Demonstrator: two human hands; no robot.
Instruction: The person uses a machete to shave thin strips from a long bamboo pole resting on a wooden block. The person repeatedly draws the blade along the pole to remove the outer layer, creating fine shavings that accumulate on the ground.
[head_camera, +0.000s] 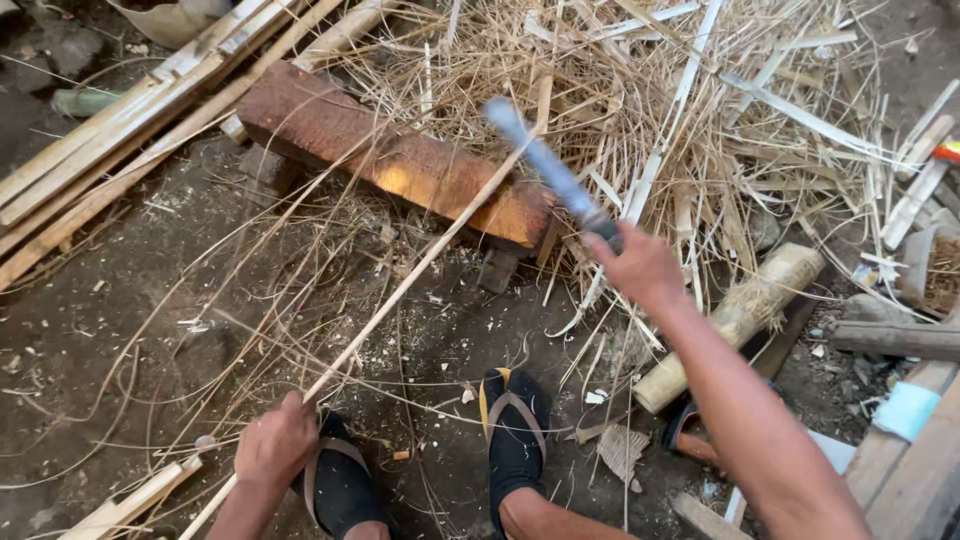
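Observation:
My left hand (275, 442) grips the near end of a long thin bamboo strip (420, 262) that slants up and right across a reddish wooden block (395, 160). My right hand (640, 268) is closed around the dark handle of a knife with a long grey blade (540, 160), blurred, raised above the strip near the block's right end. The blade points up and left. Both my feet in dark sandals (515, 440) rest on the dirt below.
A heap of bamboo shavings and slivers (700, 110) lies behind the block. Split bamboo slats (110, 150) lie at the left. A thick bamboo piece (735, 320) lies at the right, with wooden planks (900, 460) at the lower right. Thin strands cross the dirt ground.

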